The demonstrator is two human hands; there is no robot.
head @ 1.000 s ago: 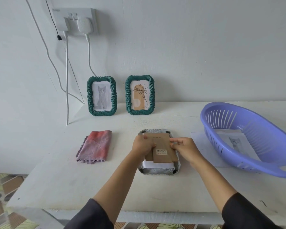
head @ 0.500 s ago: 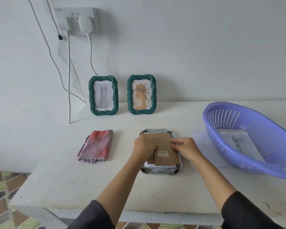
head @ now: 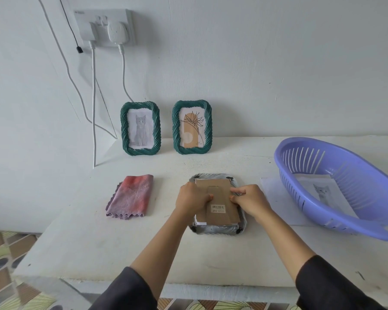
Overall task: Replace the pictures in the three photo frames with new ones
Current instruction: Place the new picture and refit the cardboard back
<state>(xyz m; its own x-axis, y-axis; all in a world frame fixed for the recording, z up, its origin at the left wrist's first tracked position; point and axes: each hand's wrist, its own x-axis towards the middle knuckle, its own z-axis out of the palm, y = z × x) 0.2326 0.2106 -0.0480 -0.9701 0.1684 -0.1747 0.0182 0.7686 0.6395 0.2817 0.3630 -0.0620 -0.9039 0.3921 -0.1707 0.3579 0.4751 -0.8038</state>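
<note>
- Head view: your left hand (head: 192, 198) and right hand (head: 250, 201) pinch the backing board (head: 221, 199) at 9 and 3 o'clock.
- Its long axis runs 12-to-6.

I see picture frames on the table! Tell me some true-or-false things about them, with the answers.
1. Two green frames stand against the wall: the cat frame and the plant frame. True.
2. The purple basket is empty. False: a cat picture lies in it.
3. The left hand and right hand both hold the cardboard back of the face-down frame. True.
4. The cloth lies right of that frame. False: it lies to its left.
</note>
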